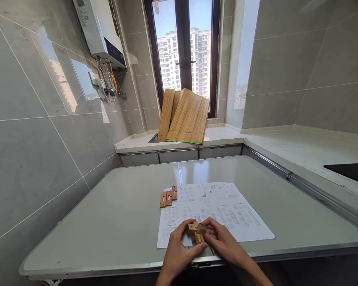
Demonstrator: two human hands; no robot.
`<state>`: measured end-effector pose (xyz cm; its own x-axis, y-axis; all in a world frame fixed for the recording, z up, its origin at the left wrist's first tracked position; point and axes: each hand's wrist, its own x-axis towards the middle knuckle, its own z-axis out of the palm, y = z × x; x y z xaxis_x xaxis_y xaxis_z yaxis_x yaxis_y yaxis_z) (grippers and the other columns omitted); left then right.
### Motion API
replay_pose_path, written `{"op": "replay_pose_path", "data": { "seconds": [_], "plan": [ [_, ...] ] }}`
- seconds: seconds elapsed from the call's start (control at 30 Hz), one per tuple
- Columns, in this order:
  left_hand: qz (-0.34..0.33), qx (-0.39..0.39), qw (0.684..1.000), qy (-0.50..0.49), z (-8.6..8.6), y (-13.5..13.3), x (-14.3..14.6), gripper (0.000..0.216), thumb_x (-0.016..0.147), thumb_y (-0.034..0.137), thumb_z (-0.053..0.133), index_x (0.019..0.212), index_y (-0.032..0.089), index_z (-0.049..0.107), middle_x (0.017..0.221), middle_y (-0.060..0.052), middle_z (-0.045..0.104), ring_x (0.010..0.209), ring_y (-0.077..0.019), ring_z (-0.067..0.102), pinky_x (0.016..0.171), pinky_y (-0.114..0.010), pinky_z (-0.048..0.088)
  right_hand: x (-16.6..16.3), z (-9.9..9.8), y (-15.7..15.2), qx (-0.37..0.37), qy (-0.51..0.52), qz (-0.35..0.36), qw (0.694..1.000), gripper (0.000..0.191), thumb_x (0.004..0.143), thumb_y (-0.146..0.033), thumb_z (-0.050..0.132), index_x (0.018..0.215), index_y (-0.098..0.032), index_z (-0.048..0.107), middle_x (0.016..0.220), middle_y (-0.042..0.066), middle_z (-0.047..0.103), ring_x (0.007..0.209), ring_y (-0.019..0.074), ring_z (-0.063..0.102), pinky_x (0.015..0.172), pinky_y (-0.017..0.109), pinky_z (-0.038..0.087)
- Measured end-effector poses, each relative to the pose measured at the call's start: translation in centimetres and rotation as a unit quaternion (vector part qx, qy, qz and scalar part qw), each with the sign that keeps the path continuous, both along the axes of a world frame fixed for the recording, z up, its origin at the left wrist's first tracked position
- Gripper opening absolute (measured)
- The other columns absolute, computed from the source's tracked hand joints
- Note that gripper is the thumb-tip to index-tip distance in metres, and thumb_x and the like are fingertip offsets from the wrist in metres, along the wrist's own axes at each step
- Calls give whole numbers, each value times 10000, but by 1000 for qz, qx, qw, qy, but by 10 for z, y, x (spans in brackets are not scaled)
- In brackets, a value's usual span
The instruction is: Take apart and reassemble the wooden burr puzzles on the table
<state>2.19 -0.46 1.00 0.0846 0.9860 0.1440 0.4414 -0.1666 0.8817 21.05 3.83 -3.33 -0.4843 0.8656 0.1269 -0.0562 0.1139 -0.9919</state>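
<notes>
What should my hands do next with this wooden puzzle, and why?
Probably reach for one of the loose wooden pieces: both the left hand and right hand hold a partly built wooden puzzle over the instruction sheet, and three pieces lie unused beside it.

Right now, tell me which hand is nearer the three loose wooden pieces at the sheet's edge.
Left. The left hand sits just below the loose wooden pieces, on their side of the instruction sheet; the right hand is farther right. Both grip the wooden puzzle.
</notes>
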Motion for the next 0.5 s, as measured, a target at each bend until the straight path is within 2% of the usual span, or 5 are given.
{"op": "replay_pose_path", "data": {
  "seconds": [0.17, 0.5],
  "plan": [
    [1, 5, 1000, -1, 0, 1, 0, 553, 705, 313, 827, 1233, 264, 669, 1220, -53, 729, 1161, -299, 646, 1056, -396, 472, -3, -2, 1, -25, 17, 7, 1000, 276, 906, -481, 628, 1007, -235, 554, 753, -30, 591, 530, 108, 479, 505, 236, 424],
    [15, 5, 1000, -4, 1, 0, 2, 544, 757, 360, 796, 1271, 268, 644, 1229, -50, 728, 1158, -286, 650, 1043, -399, 479, -2, 10, -3, -2, -16, -18, 1000, 392, 924, -548, 600, 1174, -252, 539, 922, 9, 649, 528, 98, 500, 504, 245, 428]
  ]
}}
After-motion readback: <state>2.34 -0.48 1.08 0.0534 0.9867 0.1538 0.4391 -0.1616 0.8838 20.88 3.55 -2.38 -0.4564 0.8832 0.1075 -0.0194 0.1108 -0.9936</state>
